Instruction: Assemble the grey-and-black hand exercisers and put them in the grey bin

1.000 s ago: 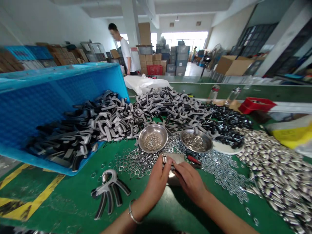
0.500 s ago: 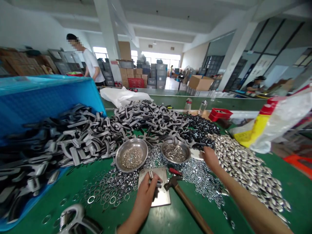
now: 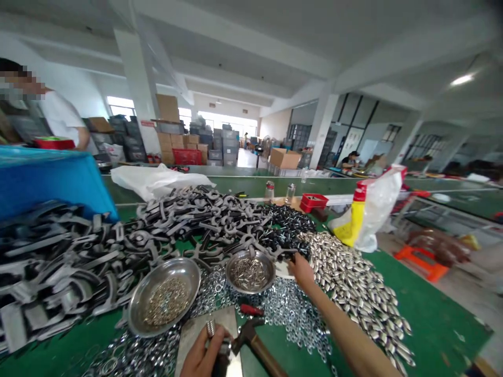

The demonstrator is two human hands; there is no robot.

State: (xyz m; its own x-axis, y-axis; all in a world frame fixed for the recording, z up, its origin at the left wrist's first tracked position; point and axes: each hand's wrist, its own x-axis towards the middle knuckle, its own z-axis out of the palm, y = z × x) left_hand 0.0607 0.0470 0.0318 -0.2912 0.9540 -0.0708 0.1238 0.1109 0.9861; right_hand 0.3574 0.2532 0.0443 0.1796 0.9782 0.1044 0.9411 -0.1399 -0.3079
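Note:
My left hand [image 3: 204, 352] is closed above a metal plate [image 3: 192, 327]. Between its thumb and fingers sits a ridged, spring-like metal piece [image 3: 211, 328], with a shiny cylindrical end showing beside the fingers. Right of it lies a hammer [image 3: 255, 340] with a wooden handle, its head at the plate's edge. My right hand [image 3: 303, 273] reaches to the near edge of a pile of black screw-like parts [image 3: 288, 222], beside a white pad [image 3: 283, 269]. Its fingers are drawn together; what they hold, if anything, is hidden.
Two steel bowls [image 3: 135, 309] of small metal parts stand mid-table. Grey handle-like castings [image 3: 204, 214] are heaped behind, near a blue crate [image 3: 51, 178]. Silver bullet-shaped parts [image 3: 353, 283] spread at right, by a white sack [image 3: 379, 214]. A red-handled tool [image 3: 251, 310] lies above the hammer. A co-worker [image 3: 63, 112] stands far left.
The view has swung to the right, so everything appears shifted left, with the hands and plate lower. The left hand keeps the ridged piece; the right hand stays by the black parts.

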